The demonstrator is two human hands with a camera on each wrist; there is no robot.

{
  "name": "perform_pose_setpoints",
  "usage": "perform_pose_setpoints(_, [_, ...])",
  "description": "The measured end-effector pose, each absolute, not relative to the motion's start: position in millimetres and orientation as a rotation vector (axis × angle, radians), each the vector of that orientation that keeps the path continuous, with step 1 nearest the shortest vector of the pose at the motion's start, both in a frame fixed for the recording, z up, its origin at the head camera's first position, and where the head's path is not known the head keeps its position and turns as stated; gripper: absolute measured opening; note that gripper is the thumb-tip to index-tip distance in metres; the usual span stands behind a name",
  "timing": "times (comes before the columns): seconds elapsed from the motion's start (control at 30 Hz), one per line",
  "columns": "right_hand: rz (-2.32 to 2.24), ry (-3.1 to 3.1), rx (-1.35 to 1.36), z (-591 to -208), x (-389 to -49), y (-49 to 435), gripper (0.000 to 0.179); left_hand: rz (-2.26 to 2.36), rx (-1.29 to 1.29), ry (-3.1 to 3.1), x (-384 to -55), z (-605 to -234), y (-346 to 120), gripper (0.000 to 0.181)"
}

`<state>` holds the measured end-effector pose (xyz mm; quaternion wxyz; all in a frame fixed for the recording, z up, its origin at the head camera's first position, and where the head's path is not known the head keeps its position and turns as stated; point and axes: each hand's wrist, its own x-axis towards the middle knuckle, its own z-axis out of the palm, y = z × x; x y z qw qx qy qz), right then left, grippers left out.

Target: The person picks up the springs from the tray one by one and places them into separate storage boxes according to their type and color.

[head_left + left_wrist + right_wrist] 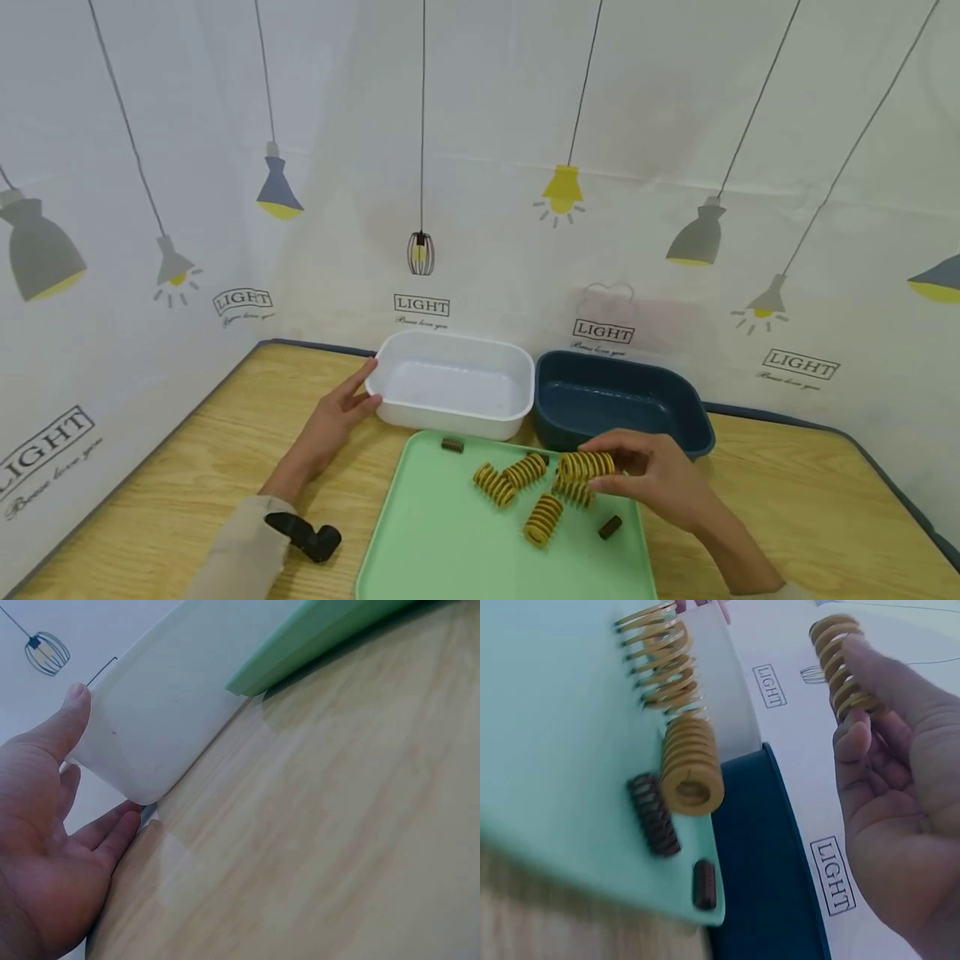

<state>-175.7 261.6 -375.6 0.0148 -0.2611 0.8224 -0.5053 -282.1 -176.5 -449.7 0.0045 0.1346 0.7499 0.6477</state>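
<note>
My right hand (663, 479) pinches a yellow coil spring (587, 465) between thumb and fingers, held over the right part of the green tray (442, 550). In the right wrist view this spring (836, 664) stands well apart from the others. Another yellow spring (575, 493) lies just beneath it, partly covered in the head view. More yellow springs (543, 520) lie nearby on the tray. My left hand (333, 425) touches the left end of a white basin (450, 418), its thumb and fingers spread around the corner; nothing else is in it.
Small dark springs (452, 445) lie scattered on the tray, one (611, 527) near its right edge. A dark blue basin (551, 421) stands right of the white one, behind the tray. The printed curtain (495, 275) hangs behind the wooden table (300, 375).
</note>
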Motion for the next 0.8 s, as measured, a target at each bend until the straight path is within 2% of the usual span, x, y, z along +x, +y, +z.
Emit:
perform_pose_setpoints(0.2, [-1.61,2.543,-0.827,-376.2,-187.0,244.8,0.032,2.027,0.407,2.34,-282.6,-449.6,-176.9,0.064])
perform_pose_setpoints(0.8, [-1.659,2.56,-0.631,-368.3,-219.9,197.0,0.039,2.038,0.393,2.332,-282.5,-448.5,-177.5,0.064])
